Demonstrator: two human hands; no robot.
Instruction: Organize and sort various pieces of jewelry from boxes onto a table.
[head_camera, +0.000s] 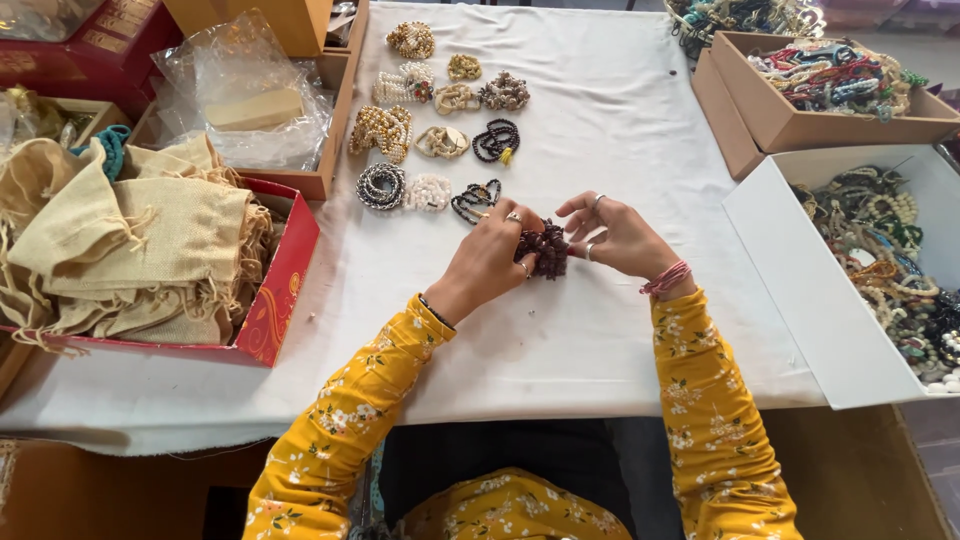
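Note:
Both my hands meet over a white cloth-covered table (600, 320). My left hand (490, 258) grips a bunch of dark maroon bead bracelets (548, 250) from the left. My right hand (615, 235) touches the same bunch from the right, its fingers spread and curled over it. I wear rings, a pink thread wristband and yellow floral sleeves. Just beyond my hands lie sorted piles of bracelets: a black one (474, 199), a white one (429, 192) and a black-and-white one (381, 186).
More gold, cream and brown bracelet piles (383, 130) lie farther back. A red box of beige cloth pouches (150, 250) stands at the left. On the right, a white box (800, 290) and a cardboard box (800, 125) hold mixed bead jewellery. Plastic bags (240, 90) fill a tray at back left.

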